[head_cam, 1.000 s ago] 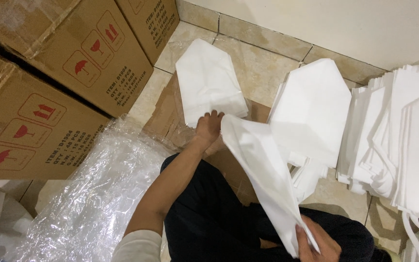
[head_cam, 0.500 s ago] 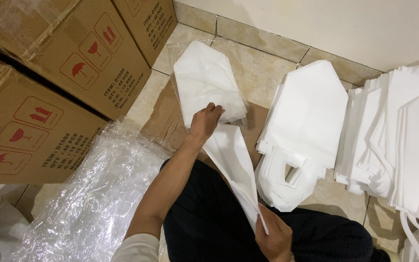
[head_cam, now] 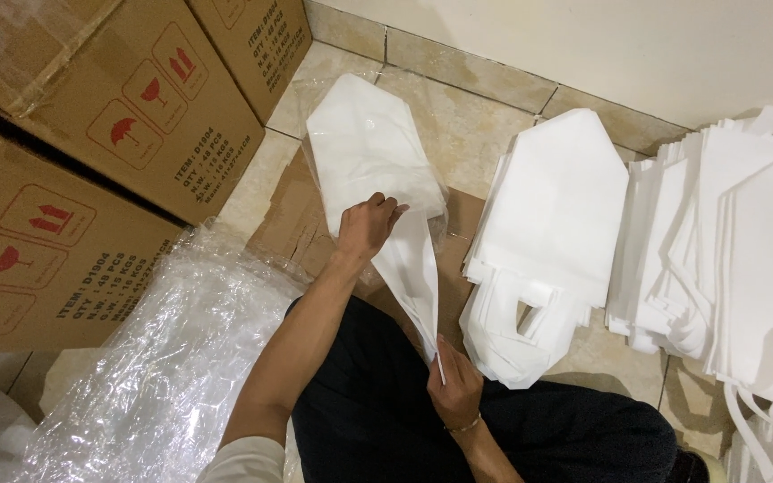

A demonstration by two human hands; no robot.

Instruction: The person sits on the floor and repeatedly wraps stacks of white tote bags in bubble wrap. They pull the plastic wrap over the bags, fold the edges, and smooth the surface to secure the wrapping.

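Pinching the far end of a folded white bag [head_cam: 413, 268], the left hand [head_cam: 366, 224] is closing on it above a flat bag stack [head_cam: 364, 152] lying on the tiled floor [head_cam: 458, 125]. The right hand [head_cam: 454, 389] is gripping the bag's near end. A taller bag pile [head_cam: 552, 215] is sitting just beside, cardboard boxes [head_cam: 127, 107] along the floor's left edge.

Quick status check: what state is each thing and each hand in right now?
left hand: gripping the far end of the white bag.
right hand: pinching its near end.
white bag: folded narrow, stretched between the hands.
packed bags: flat in a clear sleeve.
bag stack: piled flat, unwrapped.
cardboard boxes: closed, stacked.
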